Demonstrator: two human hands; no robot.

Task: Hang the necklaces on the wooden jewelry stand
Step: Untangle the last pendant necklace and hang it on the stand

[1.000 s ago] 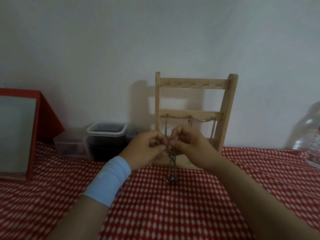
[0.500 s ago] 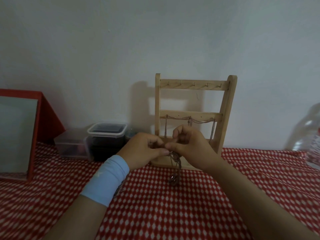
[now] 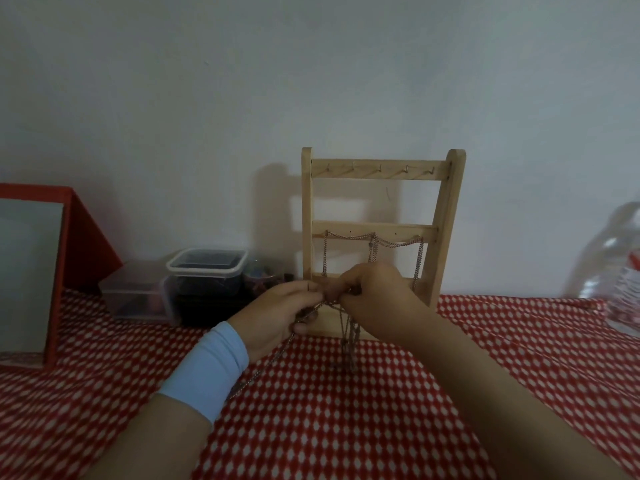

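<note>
Where left hand point(image 3: 277, 317) and right hand point(image 3: 377, 299) pinch it, necklace point(image 3: 348, 341) between them, before wooden stand point(image 3: 377, 169).

No writing is legible; the label point(image 3: 629, 299) on the bottle point(image 3: 601, 261) (far right) is too blurred.

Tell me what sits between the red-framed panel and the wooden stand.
In the head view, a clear low box and a white-rimmed tub sit there.

The left hand point(image 3: 277, 317) has a soft, light blue band point(image 3: 207, 372) round its wrist, at about 7 o'clock in the picture. The band is wide and smooth. The right hand point(image 3: 377, 299) and its arm, at about 5 o'clock, are bare.
</note>
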